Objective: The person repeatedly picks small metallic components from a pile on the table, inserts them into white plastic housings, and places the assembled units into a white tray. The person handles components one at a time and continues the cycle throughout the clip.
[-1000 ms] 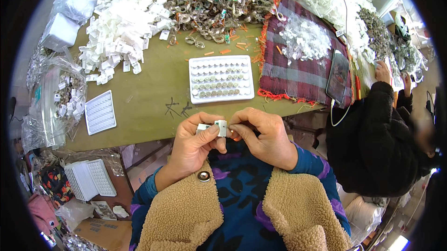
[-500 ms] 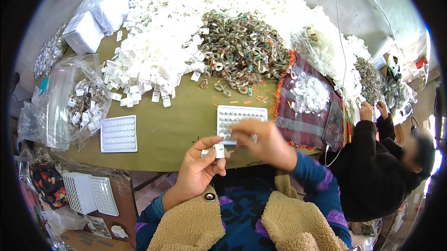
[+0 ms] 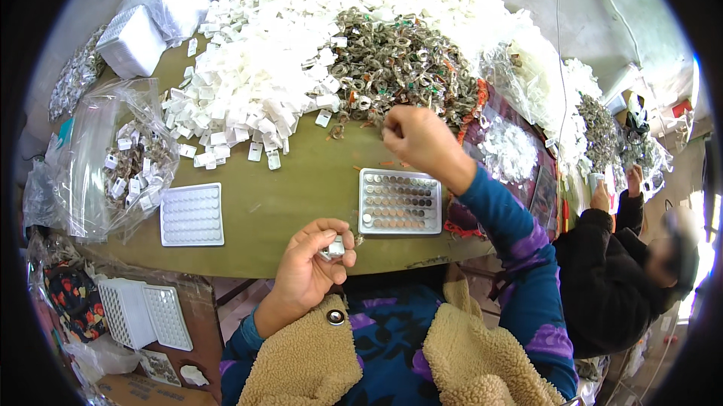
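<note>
My left hand (image 3: 307, 267) is closed on a small white plastic case (image 3: 333, 248), pinched between thumb and fingers above the near table edge. My right hand (image 3: 423, 141) is raised at the near edge of a heap of small coiled wires (image 3: 403, 67), with its fingers curled together. Whatever those fingers hold, if anything, is hidden. Below that hand lies a white tray (image 3: 400, 230) with rows of small round discs, some silvery and some coppery. A large mound of small white plastic cases (image 3: 252, 93) spreads behind and left of the wire heap.
Left on the green table (image 3: 286, 187) lies another white tray (image 3: 192, 214) with round recesses. A clear bag (image 3: 128, 172) of parts and stacked trays (image 3: 132, 41) stand farther left. Right, a plaid cloth (image 3: 482, 116) holds clear pieces (image 3: 508, 150). A person in black (image 3: 614, 278) works there.
My right hand has moved up and away from my left hand to the wire heap. My left hand has dropped slightly and moved left, still holding the white case. The disc tray is now uncovered.
</note>
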A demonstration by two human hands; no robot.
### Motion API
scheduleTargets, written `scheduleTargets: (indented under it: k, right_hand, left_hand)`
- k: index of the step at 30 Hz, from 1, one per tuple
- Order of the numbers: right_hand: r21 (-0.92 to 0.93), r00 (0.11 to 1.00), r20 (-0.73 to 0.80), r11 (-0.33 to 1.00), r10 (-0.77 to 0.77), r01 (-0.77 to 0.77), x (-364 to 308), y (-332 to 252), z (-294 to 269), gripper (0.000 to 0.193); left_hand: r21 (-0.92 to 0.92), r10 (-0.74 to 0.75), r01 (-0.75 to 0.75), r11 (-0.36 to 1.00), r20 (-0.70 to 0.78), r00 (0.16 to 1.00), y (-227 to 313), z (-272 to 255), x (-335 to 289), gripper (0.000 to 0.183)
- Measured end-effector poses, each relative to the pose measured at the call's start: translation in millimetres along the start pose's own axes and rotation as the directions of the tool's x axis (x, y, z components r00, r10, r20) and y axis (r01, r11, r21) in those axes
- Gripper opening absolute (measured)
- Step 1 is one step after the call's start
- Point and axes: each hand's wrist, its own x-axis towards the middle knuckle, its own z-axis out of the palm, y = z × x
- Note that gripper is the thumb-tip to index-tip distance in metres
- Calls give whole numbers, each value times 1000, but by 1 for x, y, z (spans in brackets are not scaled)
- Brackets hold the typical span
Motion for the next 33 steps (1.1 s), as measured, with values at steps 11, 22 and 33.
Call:
scheduleTargets:
  k: [11,22,33]
  right_hand:
    - [271,917,-276,892,-287,361,-75,-42,1,11]
    - [-18,790,-155,801,-593,598,-149,-65,19,29]
    - [172,854,-148,837,-499,519,-155,-61,28,18]
  left_hand:
    - [12,-121,121,993,2,993,-16,11,0,29]
    - [136,-156,157,978,-20,988,-27,6,-20,32]
    - [273,41,-21,962,-71,997,-28,12,-23,21]
